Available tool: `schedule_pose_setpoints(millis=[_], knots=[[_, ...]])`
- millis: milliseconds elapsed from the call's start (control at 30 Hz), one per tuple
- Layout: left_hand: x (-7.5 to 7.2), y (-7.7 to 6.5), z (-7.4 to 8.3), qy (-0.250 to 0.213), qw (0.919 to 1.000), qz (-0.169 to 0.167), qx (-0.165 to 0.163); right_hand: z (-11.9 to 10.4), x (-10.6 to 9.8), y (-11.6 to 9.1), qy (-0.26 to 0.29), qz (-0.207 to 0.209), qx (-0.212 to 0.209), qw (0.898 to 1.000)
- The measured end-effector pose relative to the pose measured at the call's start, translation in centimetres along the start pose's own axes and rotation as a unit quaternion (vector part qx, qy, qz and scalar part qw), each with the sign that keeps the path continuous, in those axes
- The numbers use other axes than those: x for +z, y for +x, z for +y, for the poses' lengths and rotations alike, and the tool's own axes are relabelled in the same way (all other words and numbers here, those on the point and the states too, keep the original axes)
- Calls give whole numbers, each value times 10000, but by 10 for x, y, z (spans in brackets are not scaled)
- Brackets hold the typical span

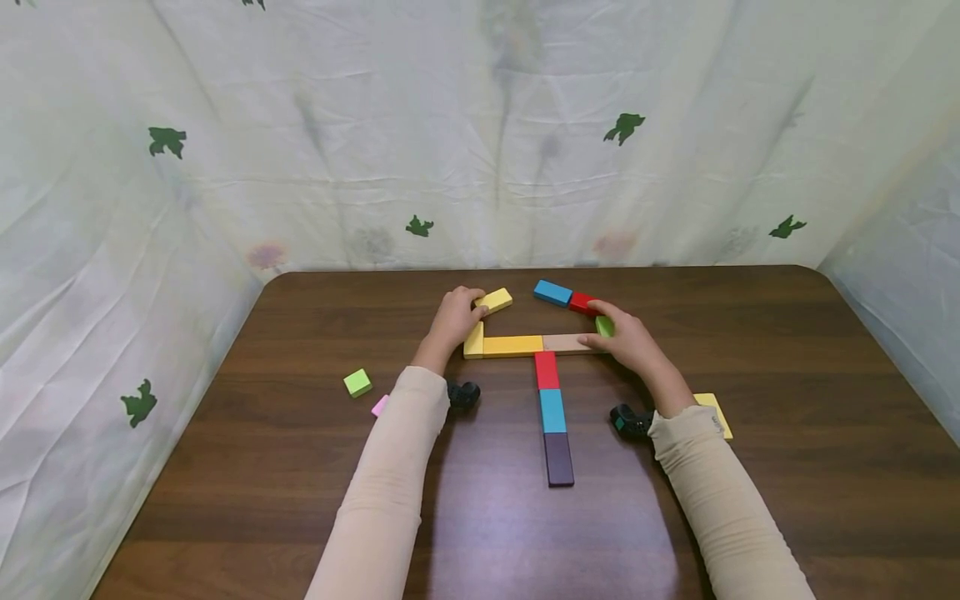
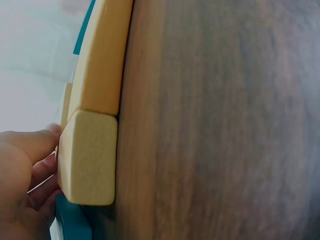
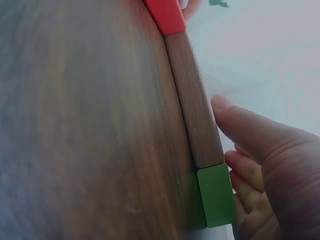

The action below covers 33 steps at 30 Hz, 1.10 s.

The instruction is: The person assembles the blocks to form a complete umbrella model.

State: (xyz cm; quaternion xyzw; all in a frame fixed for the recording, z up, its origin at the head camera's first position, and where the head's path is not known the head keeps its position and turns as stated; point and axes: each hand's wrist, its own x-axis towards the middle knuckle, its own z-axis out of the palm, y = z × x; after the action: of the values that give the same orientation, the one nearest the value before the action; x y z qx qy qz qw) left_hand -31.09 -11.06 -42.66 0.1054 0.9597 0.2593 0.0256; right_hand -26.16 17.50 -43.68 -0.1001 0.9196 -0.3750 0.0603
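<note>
Coloured wooden blocks lie end to end on the tabletop. My left hand [image 1: 452, 321] pinches the near end of a slanted yellow block [image 1: 497, 300] at the back. Below that hand stands a pale yellow block [image 2: 93, 157], butted against a deeper yellow block [image 1: 513, 346]. My right hand [image 1: 632, 340] curls around a green block [image 3: 216, 196], its thumb against a plain wood block [image 3: 196, 100] and its index finger by a red block [image 1: 581, 302]. A blue block [image 1: 552, 292] adjoins that red one; a gap separates it from the slanted yellow block.
From the crossbar, a red block [image 1: 547, 370], a light blue block [image 1: 552, 411] and a dark purple block [image 1: 558, 459] run toward me. Left lie a lime block [image 1: 357, 382] and a pink block [image 1: 380, 406]. A yellow block [image 1: 713, 414] sits partly behind the right sleeve.
</note>
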Motion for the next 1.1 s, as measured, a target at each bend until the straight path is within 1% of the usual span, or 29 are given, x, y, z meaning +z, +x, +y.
schedule_pose_setpoints(millis=[200,500,867,1100], knots=[[-3,-2,-4,-107,9999,-96,17,0,0,0,0,0,-1,10000],[-8,-5,-8,-234,9994,-197,144,-1,-1,1,8,23,-31,10000],[-9,-10,-14,-221,9991,-142,341,-2,-1,0,39,14,-3,10000],[-10,-14,-16,-160,9990,-145,380,-2,-1,-2,68,-10,8,10000]])
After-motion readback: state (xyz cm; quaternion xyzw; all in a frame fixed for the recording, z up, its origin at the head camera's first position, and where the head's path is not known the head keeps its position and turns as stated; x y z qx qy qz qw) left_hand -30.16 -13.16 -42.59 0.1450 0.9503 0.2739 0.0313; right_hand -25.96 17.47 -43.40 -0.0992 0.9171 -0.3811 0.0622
